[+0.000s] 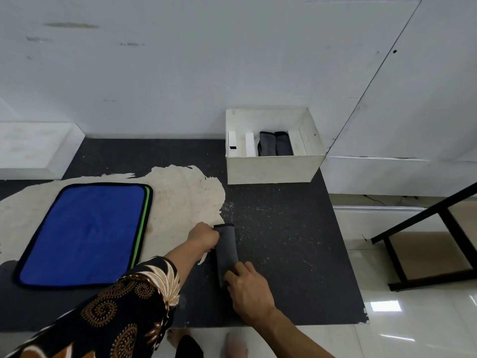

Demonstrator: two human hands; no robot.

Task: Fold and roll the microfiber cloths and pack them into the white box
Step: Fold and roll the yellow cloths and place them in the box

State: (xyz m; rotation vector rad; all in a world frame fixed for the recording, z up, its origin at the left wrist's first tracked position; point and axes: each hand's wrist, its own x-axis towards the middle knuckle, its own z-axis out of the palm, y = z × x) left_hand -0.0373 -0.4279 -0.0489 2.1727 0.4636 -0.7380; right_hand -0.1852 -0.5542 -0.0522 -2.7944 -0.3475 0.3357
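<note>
step: roll nearly ready to pack | grey rolled cloth (227, 246) on dark surface (284, 241), long axis 12–6 o'clock | left hand (204, 236) fingers clasp far end from 9 o'clock | right hand (247, 288) fingers grip near end | white box (273, 167) at 1 o'clock beyond far end, left hand nearer | blue cloth (85, 233) flat at 9 o'clock

The box (273, 167) is scuffed matt white card. In front of it the tabletop (284, 228) is matt black and gritty, with a rough pale patch (180, 192). The grey roll (227, 249) and blue cloth (82, 236) there look soft and napped. Right of the box, floor tiles (402, 275) shine.
</note>
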